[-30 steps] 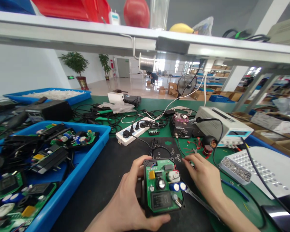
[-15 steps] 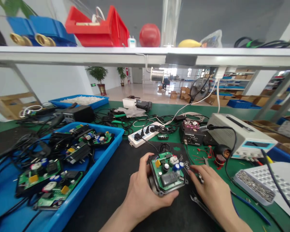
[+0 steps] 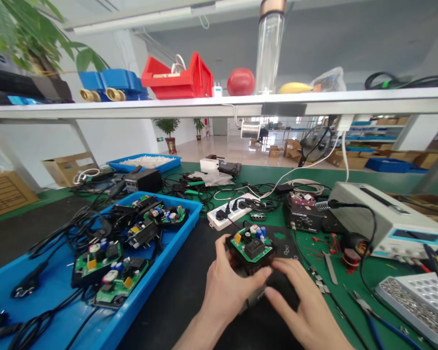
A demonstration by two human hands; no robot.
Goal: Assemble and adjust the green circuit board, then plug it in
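Note:
A green circuit board (image 3: 254,247) with blue capacitors, a yellow part and a black block sits in a black housing (image 3: 237,255). My left hand (image 3: 229,287) is closed round the left and front of that housing, thumb along its front edge. On the other side is my right hand (image 3: 299,296), its fingers and thumb apart, fingertips close to the housing's right edge; whether they touch it is unclear. Between my hands, below the housing, shows a greyish part (image 3: 253,297) that I cannot make out. Small metal rings (image 3: 286,250) lie on the black mat (image 3: 178,291) just beyond.
Left, a blue tray (image 3: 160,272) holds several similar boards and cables. A white power strip (image 3: 222,221) lies ahead. To the right are blue-handled pliers (image 3: 367,311), a grey flat tool (image 3: 330,268), a tray of small metal parts (image 3: 412,308) and a bench instrument (image 3: 387,218). A shelf (image 3: 219,104) crosses above.
The board and housing are now tilted flatter and facing up. My right hand has come from the metal rings to the housing's right side. The view has shifted left and up.

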